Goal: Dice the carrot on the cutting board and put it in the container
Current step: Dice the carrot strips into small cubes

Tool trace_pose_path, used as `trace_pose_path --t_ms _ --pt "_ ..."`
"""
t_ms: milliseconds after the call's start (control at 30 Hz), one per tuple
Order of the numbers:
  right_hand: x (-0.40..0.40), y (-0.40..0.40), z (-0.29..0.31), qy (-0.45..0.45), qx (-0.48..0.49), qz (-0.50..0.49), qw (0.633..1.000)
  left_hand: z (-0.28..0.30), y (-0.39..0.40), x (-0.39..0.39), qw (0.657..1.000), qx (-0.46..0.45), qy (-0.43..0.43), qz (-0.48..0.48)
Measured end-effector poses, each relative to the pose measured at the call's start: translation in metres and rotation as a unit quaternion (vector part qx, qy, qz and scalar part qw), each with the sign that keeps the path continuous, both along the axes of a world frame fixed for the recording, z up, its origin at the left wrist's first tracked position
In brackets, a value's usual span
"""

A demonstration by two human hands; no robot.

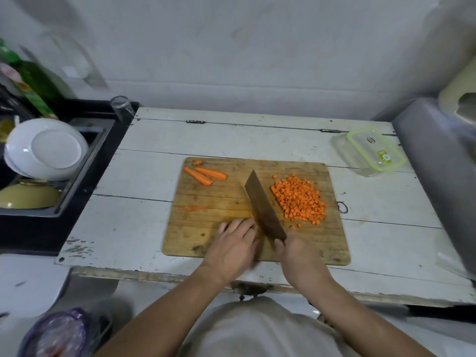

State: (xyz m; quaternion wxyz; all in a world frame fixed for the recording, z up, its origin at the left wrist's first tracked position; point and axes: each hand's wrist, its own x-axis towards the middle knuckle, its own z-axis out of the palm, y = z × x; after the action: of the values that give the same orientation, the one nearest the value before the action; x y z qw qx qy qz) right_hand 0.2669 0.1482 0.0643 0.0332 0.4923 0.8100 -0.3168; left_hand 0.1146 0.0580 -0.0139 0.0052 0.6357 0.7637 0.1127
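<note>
Right hand (293, 249) on cleaver (264, 210); container (371, 153) label unreadable.

Worn white-painted plank table (144, 176), paint chipped along near edge. Rectangular scarred wooden cutting board (206, 243) lies flat near centre front. Clear plastic container with green-rimmed lid (371, 153) sits at far right, well apart from board.

I'm looking into a modest home kitchen: a worn white plank tabletop (144, 176) against a bare wall, washed plates (46, 148) and bowls (28, 195) draining in a black sink (85, 163) alongside.
</note>
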Motion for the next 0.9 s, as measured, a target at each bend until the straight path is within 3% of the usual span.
trace_pose_path --t_ms 133,200,333,400,467,600,733,800,900 --pt "0.022 0.013 0.004 0.079 -0.116 -0.058 0.988 0.004 0.001 0.001 0.999 -0.010 -0.038 0.011" --pt "0.029 0.020 0.010 0.145 -0.223 -0.132 0.955 0.006 0.005 0.003 0.995 0.018 -0.095 0.039" --pt "0.042 0.043 0.028 0.228 -0.368 -0.217 0.875 0.031 0.024 0.018 0.936 0.060 -0.249 0.243" --pt "0.052 0.054 0.030 0.252 -0.400 -0.236 0.849 0.042 0.042 0.023 0.917 0.002 -0.245 0.315" --pt "0.058 0.061 0.032 0.266 -0.403 -0.246 0.841 0.041 0.058 0.029 0.925 -0.054 -0.195 0.322" --pt "0.063 0.066 0.039 0.261 -0.352 -0.233 0.868 0.032 0.072 0.035 0.970 -0.031 -0.148 0.193" --pt "0.065 0.057 0.036 0.192 -0.247 -0.162 0.936 0.023 0.051 0.006 0.989 -0.022 -0.147 0.018" --pt "0.064 0.045 0.030 0.126 -0.148 -0.087 0.977 0.014 0.037 -0.007 0.989 0.018 -0.145 0.038" --pt "0.056 0.024 0.019 0.051 -0.034 -0.018 0.998 0.009 0.026 -0.005 0.981 0.044 -0.175 0.072"
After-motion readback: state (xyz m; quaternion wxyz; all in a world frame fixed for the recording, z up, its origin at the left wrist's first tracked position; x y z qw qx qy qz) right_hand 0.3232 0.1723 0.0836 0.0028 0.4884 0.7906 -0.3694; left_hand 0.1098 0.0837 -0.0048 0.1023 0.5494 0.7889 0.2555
